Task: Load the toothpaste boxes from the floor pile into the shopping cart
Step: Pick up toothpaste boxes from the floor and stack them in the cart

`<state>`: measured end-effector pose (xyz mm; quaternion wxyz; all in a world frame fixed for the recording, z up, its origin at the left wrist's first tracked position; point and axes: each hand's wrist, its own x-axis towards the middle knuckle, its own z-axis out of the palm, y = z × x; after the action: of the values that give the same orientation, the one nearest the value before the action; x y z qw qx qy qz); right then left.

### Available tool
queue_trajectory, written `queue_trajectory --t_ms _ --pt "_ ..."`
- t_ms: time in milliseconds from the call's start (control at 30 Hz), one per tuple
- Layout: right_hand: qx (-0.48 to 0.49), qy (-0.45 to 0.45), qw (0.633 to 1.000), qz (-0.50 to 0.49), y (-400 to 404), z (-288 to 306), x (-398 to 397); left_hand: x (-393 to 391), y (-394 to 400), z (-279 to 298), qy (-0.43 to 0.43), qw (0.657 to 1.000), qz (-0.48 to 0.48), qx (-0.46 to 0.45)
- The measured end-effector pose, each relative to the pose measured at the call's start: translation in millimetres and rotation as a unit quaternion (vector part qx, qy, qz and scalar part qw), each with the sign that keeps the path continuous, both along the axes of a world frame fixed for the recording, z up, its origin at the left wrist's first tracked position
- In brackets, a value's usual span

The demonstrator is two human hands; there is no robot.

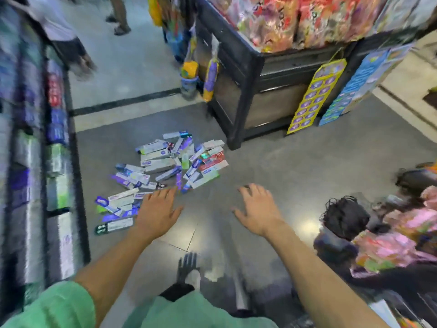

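A loose pile of toothpaste boxes [165, 166] lies on the grey floor, spread from the middle toward the lower left beside the shelf. The boxes are mostly white, purple and blue, with a few red ones on the right side. My left hand [157, 213] hovers palm down with fingers spread, over the near edge of the pile. Palm down too, my right hand [256, 209] is over bare floor to the right of the pile, fingers apart and holding nothing. I cannot make out the shopping cart.
A shelf of boxed goods [35, 150] runs along the left. A dark display stand [255, 74] with snack packs stands behind the pile. A crouching person [387, 233] in pink is at the right. People's feet [118, 22] show farther back.
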<state>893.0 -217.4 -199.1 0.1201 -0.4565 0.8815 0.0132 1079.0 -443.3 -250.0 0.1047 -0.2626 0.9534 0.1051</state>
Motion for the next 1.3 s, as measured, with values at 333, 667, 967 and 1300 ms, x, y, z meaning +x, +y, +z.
queue_trajectory --t_ms 333,667,967,1300 --pt "0.035 -0.030 0.988 0.147 -175.6 -11.4 22.5 100.4 -102.8 -6.6 0.003 0.982 0.186 0.012" --pt "0.068 -0.057 0.958 0.272 -310.3 -59.0 15.5 118.3 -177.7 -30.1 -0.019 0.966 0.256 0.010" --pt "0.085 -0.071 0.938 0.328 -443.0 -121.3 -9.6 93.8 -268.1 -80.8 -0.016 0.958 0.286 0.015" --pt "0.094 -0.104 0.919 0.370 -507.4 -276.1 25.8 141.0 -317.7 -231.1 -0.007 0.949 0.313 0.028"
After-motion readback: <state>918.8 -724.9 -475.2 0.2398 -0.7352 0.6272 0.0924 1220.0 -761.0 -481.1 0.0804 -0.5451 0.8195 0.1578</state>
